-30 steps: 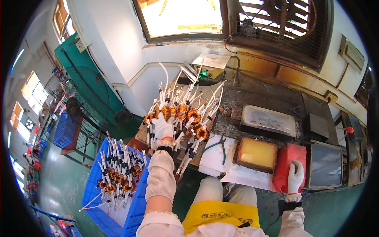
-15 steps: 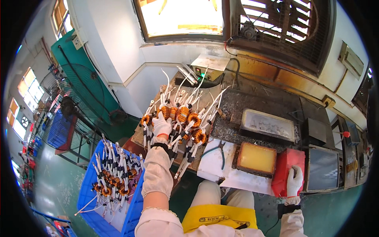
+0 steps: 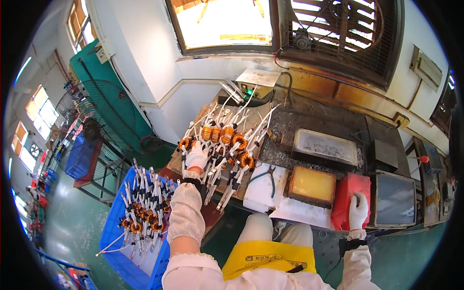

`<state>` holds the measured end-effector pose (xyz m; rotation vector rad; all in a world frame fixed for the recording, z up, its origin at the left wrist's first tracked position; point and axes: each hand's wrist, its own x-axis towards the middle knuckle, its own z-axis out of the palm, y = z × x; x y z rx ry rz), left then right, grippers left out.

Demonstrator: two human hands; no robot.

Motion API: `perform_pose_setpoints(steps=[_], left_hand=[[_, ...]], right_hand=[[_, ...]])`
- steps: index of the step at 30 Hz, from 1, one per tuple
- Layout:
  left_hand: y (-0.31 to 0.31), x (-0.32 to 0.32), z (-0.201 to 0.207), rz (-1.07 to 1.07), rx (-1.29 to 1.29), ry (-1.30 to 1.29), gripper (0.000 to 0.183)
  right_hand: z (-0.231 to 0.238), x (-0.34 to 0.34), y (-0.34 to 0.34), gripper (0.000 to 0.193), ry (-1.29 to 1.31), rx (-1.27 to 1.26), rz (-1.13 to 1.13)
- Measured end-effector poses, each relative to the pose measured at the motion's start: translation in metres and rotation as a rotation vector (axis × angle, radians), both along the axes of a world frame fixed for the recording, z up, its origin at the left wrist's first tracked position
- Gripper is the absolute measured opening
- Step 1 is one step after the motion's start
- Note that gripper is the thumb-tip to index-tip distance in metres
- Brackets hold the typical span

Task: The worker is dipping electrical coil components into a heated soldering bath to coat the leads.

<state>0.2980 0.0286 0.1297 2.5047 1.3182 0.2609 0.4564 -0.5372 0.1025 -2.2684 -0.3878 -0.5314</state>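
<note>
Copper coils (image 3: 226,135) sit bunched on the table (image 3: 309,100) at 11 o'clock, probably within easy reach; left hand (image 3: 197,157) at their near edge, right hand (image 3: 358,211) curled against red box (image 3: 346,195) at 2 o'clock, can't tell if either's gripping.

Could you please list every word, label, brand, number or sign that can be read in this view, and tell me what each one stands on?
None can be quoted with confidence.
Yellow apron: a line of dark print, too small and blurred to read reliably.
Control box: any markings near its green light are too small to read.
Red container, blue bin and copper coils: no legible text.
</note>
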Motion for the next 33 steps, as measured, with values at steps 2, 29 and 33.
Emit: perform_pose_setpoints(steps=[2,29,33], left_hand=[[0.003,-0.006,-0.008,-0.026,0.039,-0.083,0.046],[-0.010,-0.031,-0.013,-0.151,0.119,-0.024,0.044],[-0.014,-0.030,-0.006,-0.137,0.124,-0.048,0.046]], right_hand=[[0.003,-0.001,0.001,0.015,0.012,0.025,0.009],[0.000,-0.001,0.001,0.014,-0.083,0.003,0.004],[-0.001,-0.004,0.000,0.014,-0.030,0.002,-0.017]])
